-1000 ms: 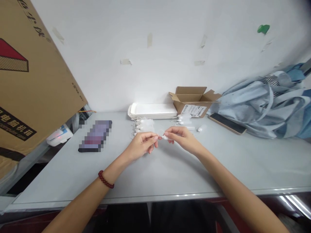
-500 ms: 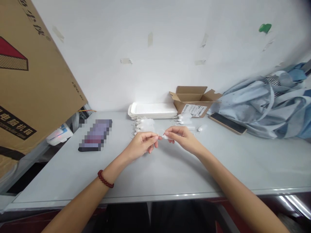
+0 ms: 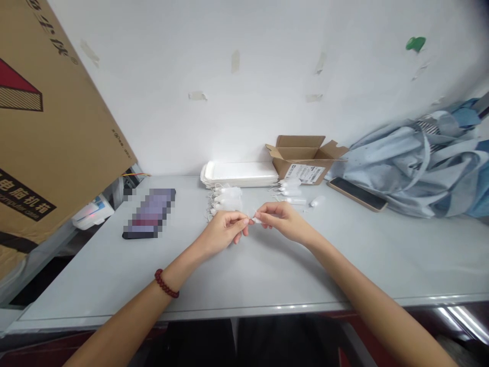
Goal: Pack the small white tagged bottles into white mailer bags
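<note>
My left hand (image 3: 225,230) is closed, thumb and finger pinching what looks like a thin white string. My right hand (image 3: 284,220) grips a small white piece (image 3: 257,220) at its fingertips, close against the left fingertips. Fingers hide most of this piece, so its full shape cannot be made out. Just behind my left hand lies a row of small translucent white tubes (image 3: 230,199) with string loops at their left ends. Another group of similar looped white tubes (image 3: 291,186) lies beyond my right hand. One short white piece (image 3: 317,201) rests to the right of them.
A stack of white flat sleeves (image 3: 240,174) and an open cardboard box (image 3: 300,159) stand against the wall. To the right lie a phone (image 3: 357,193) and a pale blue cloth bag (image 3: 405,163). A pixelated device (image 3: 151,211) lies left; a large carton (image 3: 64,127) leans beyond it.
Both hands stay close together in nearly the same place. My right fingers have shifted slightly left and lower, and less of the white piece shows between the hands.
</note>
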